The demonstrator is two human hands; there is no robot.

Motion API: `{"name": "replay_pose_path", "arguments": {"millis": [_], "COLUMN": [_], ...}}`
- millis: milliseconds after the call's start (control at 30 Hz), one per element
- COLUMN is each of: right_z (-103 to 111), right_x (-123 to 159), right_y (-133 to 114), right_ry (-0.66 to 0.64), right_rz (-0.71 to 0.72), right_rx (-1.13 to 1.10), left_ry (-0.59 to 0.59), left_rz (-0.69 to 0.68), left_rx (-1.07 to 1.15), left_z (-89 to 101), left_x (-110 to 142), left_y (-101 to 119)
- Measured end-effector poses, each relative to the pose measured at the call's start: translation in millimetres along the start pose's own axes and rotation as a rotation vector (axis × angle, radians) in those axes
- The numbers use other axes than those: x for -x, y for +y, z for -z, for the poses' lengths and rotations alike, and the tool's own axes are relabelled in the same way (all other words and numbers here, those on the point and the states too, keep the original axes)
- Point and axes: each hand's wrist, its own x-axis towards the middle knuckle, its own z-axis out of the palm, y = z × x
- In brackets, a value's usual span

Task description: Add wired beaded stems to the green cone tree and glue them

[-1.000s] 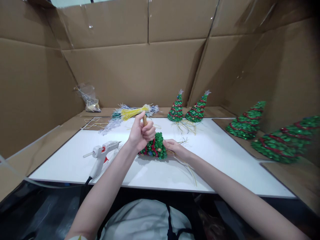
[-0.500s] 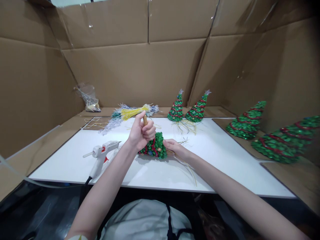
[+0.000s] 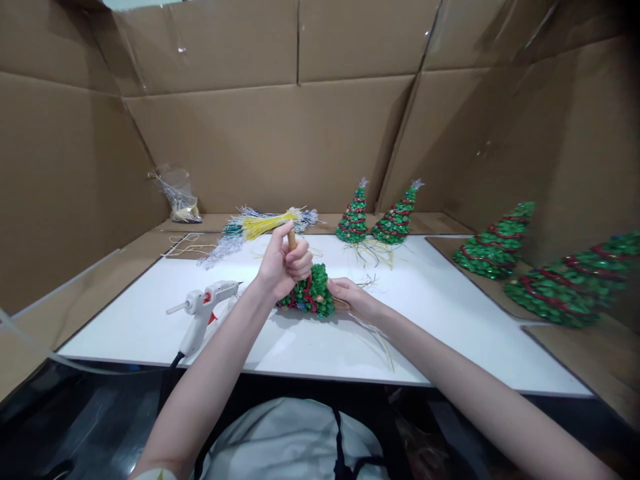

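A small green cone tree (image 3: pixel 311 295) with red trim stands on the white board (image 3: pixel 440 320) at the middle. My left hand (image 3: pixel 281 267) is wrapped round its upper part, and a bare brown tip sticks out above my fingers. My right hand (image 3: pixel 350 293) rests against the tree's right side at the base, fingers curled near some thin gold strands (image 3: pixel 375 330); what it pinches is hidden.
A white glue gun (image 3: pixel 203 313) lies left of the tree. Bundles of yellow and silver tinsel (image 3: pixel 260 225) lie at the back. Two finished trees (image 3: pixel 373 220) stand behind, two larger ones (image 3: pixel 530 267) at the right. Cardboard walls enclose the board.
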Motion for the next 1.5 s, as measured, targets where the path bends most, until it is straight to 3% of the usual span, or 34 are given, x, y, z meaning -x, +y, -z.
{"name": "replay_pose_path", "arguments": {"millis": [1500], "right_z": [-5.3], "right_x": [-0.7], "right_y": [-3.4], "right_ry": [-0.007], "right_rz": [0.021], "right_rx": [0.04], "left_ry": [0.036], "left_rz": [0.073], "left_rx": [-0.167], "left_z": [-17.4], "left_x": [-7.6], "left_y": [-4.1]}}
